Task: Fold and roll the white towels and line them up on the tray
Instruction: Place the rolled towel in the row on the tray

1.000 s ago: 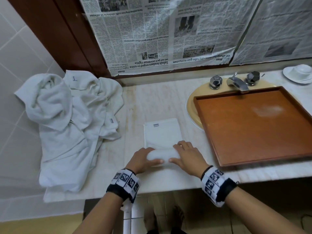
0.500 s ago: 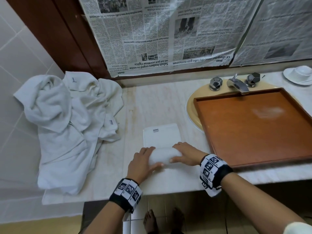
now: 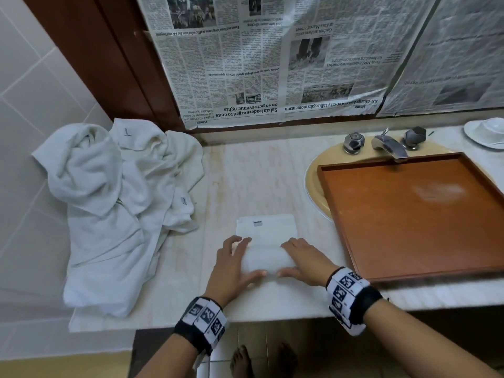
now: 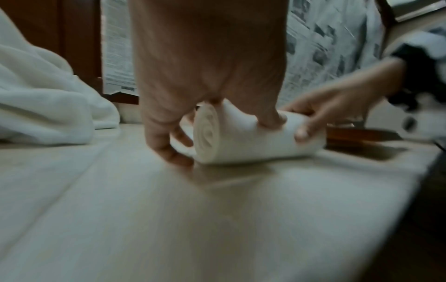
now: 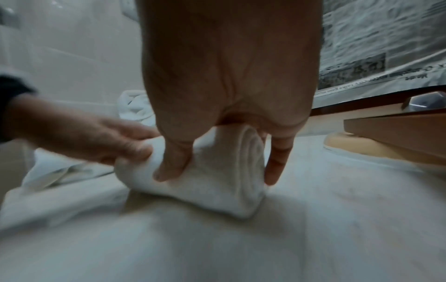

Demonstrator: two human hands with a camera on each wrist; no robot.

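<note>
Half-rolled white towel [image 3: 268, 257] lies on the marble counter [image 3: 261, 181], near the front edge, just left of the wooden tray [image 3: 409, 214]. Rolled part sits nearest the person; flat unrolled tail with a small grey label [image 3: 257, 223] extends away toward the wall. The left wrist view shows the spiral at the roll's end [image 4: 207, 133].

Left hand [image 3: 231, 266] cups the left end of the roll: fingers over the top, thumb on the near side, one finger down on the counter by the spiral. Right hand [image 3: 305, 261] cups the right end the same way, thumb pressing the near face, fingers draped over the top. Both grips are narrow, wrapped on the towel.

Tray lies across the yellow sink basin [image 3: 313, 184], under the chrome faucet [image 3: 390, 145] with its two faceted knobs. No towels on it.

Heap of loose white towels [image 3: 114, 208] sits at the counter's left end, spilling over the edge. Newspaper sheets [image 3: 272, 58] cover the wall behind. White cup and saucer [image 3: 488, 132] at far right.
</note>
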